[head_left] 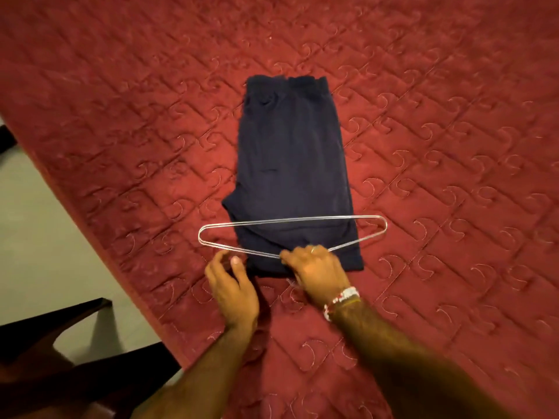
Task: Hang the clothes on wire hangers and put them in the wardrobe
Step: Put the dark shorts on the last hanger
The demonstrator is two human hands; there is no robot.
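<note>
One bed: red quilted bedspread (423, 101) fills most of the frame; pale floor (39, 237) shows at the left edge.
Garment: folded navy shorts (290, 152) lie flat at frame centre, waistband toward the top, hem end nearest the person.
Hanger: wire hanger (357, 218) lies across the lower end of the shorts, its long bar on top of the cloth, its corners out past both sides.
Right hand: right hand (317, 267), lower centre, is closed over the hanger's neck and the cloth edge; the hook is hidden under it.
Left hand: left hand (233, 285), just left of it, is half open, fingertips near the shorts' lower left corner, holding nothing that I can tell.
Step, judged: threading the shorts over the bar.
Advice: pin the wire steady, draw the cloth through evenly, centre it so neither side slides off.
</note>
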